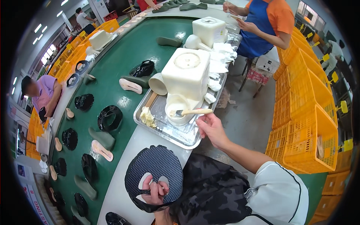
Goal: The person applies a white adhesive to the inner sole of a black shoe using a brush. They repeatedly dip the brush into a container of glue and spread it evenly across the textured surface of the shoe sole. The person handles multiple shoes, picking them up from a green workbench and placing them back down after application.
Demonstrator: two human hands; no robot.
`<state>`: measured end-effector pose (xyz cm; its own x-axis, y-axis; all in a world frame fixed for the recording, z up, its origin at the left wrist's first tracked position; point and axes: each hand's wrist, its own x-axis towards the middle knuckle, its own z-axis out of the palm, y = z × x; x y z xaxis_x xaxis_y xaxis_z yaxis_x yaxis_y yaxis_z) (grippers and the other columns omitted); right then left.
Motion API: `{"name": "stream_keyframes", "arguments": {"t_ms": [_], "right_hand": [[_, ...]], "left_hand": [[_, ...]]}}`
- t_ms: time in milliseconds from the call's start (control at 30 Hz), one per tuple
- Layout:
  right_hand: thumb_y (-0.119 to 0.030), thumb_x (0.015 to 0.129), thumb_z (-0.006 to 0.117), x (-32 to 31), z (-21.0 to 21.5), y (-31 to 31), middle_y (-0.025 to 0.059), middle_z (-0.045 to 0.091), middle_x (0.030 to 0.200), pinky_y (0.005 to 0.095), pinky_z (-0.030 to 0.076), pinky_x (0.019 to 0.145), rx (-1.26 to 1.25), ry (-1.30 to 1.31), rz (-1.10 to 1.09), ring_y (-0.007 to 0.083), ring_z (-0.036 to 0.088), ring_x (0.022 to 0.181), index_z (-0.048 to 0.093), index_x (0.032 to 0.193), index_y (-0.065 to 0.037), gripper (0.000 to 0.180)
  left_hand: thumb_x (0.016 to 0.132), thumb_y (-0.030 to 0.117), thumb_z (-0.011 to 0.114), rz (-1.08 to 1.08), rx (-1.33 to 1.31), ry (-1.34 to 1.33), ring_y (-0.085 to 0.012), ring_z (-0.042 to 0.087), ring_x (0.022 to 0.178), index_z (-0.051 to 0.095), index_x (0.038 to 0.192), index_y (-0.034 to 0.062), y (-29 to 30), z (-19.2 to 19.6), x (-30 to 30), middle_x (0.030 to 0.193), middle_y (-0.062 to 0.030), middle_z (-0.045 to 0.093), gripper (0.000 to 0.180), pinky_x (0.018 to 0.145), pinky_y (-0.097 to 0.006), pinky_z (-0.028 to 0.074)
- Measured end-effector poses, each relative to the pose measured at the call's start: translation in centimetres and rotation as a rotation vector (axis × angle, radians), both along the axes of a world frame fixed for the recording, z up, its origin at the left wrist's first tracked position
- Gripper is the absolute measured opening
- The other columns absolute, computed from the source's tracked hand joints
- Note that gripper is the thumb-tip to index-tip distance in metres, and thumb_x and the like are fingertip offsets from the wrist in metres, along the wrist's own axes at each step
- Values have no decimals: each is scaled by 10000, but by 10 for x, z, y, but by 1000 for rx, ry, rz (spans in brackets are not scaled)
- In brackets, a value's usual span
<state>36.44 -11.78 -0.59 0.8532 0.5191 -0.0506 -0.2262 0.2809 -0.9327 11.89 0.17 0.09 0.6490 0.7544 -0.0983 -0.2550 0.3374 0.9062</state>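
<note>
Pinched in the right hand (212,127), a pale wooden-handled brush (193,111) dips into the white glue cup (176,112).
Head view: left hand (153,189) clasps the black mesh shoe upper (155,165) above the worktop (123,187); no glue visible on it yet.

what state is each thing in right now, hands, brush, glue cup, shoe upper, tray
right hand: fingers shut on the brush handle
brush: held level, bristle end dipped in the glue cup
glue cup: open, upright on the tray
left hand: fingers inside the shoe upper, gripping it
shoe upper: black mesh, held up off the table
metal tray: flat on the table edge, smeared
white jug: upright, capped
</note>
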Motion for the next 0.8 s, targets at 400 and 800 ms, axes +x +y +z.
{"name": "stream_keyframes", "arguments": {"t_ms": [400, 800], "right_hand": [[0, 791, 530, 36, 49, 36, 94, 497, 938, 313, 400, 826, -177, -907, 158, 235, 520, 901, 591, 942, -29, 165], [-60, 784, 593, 64, 42, 49, 90, 550, 828, 322, 458, 611, -250, -1257, 169, 261, 566, 696, 561, 881, -50, 103]], "left_hand": [[843, -7, 431, -80, -340, 52, -104, 358, 543, 555, 1001, 37, 12, 13, 17, 605, 0, 357, 206, 472, -239, 350], [843, 53, 410, -523, -418, 50, -125, 406, 434, 416, 1282, 42, 49, 19, 55, 559, -123, 495, 439, 414, -210, 329]]}}
